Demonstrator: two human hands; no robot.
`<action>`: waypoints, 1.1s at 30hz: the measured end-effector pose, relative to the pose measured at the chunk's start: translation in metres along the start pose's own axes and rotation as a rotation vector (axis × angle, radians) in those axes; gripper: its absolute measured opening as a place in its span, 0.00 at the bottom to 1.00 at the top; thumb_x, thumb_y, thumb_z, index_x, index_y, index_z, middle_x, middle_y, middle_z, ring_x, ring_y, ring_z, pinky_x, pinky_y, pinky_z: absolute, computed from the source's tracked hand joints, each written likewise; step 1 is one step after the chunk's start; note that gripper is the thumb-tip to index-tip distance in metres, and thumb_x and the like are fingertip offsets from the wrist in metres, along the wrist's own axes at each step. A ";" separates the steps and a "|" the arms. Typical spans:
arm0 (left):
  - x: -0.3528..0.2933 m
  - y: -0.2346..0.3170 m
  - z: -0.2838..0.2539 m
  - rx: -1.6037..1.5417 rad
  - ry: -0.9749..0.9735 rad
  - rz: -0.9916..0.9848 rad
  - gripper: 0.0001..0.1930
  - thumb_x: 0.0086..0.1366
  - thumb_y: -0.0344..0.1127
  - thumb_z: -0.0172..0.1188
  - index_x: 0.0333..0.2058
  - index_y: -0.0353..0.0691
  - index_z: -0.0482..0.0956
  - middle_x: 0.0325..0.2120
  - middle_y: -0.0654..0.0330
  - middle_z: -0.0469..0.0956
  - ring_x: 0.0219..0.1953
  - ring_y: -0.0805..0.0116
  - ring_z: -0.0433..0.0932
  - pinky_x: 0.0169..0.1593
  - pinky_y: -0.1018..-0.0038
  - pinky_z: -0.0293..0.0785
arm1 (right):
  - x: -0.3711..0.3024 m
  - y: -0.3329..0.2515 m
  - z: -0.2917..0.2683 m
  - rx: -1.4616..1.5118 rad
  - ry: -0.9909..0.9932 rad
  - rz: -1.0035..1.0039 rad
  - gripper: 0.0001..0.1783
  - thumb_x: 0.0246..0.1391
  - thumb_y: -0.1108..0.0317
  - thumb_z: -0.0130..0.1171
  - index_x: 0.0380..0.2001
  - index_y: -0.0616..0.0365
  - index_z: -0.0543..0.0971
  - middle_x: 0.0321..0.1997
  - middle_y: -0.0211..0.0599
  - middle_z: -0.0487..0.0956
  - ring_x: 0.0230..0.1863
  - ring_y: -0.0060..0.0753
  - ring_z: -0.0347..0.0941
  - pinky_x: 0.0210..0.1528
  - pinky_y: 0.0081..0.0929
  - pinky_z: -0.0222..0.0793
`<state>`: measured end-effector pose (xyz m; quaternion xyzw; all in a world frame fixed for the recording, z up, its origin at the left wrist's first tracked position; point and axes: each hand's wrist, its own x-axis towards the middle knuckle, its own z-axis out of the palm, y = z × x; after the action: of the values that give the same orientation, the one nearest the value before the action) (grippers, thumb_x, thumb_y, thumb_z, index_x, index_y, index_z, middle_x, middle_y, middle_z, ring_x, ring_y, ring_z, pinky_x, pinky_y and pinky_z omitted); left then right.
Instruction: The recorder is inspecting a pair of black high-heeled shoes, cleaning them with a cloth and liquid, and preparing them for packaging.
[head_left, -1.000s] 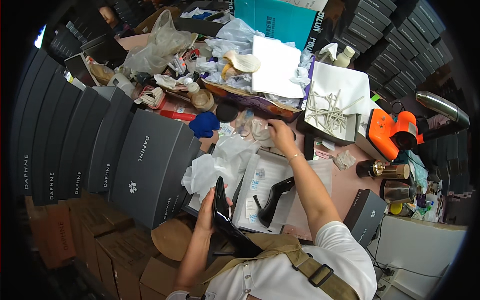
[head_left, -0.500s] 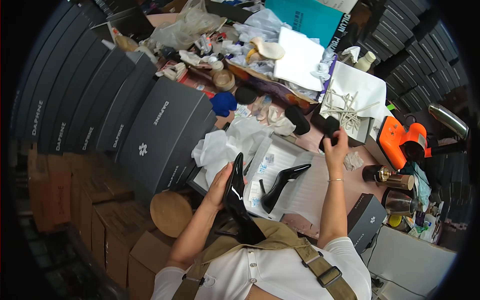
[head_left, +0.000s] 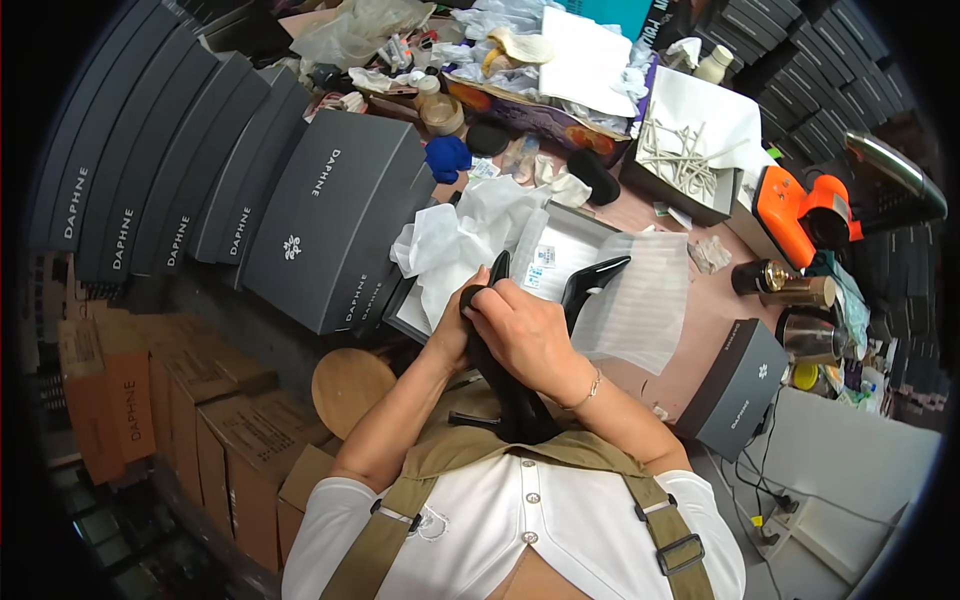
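Close to my chest I hold a black glossy high-heeled shoe (head_left: 512, 395), its toe pointing away and its thin heel low, near the apron. My left hand (head_left: 448, 338) is closed around its front part from the left. Over the same part my right hand (head_left: 530, 335) is closed on a small dark pad (head_left: 471, 297), pressed against the shoe; the fingers partly hide both. The matching shoe (head_left: 584, 287) lies just beyond my right hand in an open shoe box (head_left: 592, 226) lined with white. My right forearm hides its heel.
White tissue paper (head_left: 470, 235) spills over the box's left side. A large dark grey box (head_left: 330, 215) stands on the left beside more boxes. Farther right are a box of white sticks (head_left: 685, 165), an orange device (head_left: 790, 210) and a small grey box (head_left: 735, 395). A cluttered carton (head_left: 545, 105) stands behind.
My right hand has brought the dark pad from beside the stick box to the shoe. Both hands now meet at the shoe. The view has shifted slightly.
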<state>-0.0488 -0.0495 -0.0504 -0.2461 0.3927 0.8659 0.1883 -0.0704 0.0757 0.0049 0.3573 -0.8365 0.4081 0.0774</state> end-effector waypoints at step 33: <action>0.001 0.009 0.019 0.150 -0.332 0.235 0.31 0.71 0.58 0.34 0.57 0.35 0.61 0.26 0.57 0.75 0.22 0.69 0.75 0.25 0.77 0.72 | 0.007 0.212 -0.078 -0.582 0.085 0.447 0.14 0.51 0.62 0.60 0.40 0.53 0.74 0.39 0.44 0.75 0.37 0.51 0.74 0.36 0.44 0.71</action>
<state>-0.0596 -0.0403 -0.0354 -0.0378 0.4456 0.8789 0.1661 -0.2286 0.2166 -0.0737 0.1116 -0.9710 0.1745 0.1197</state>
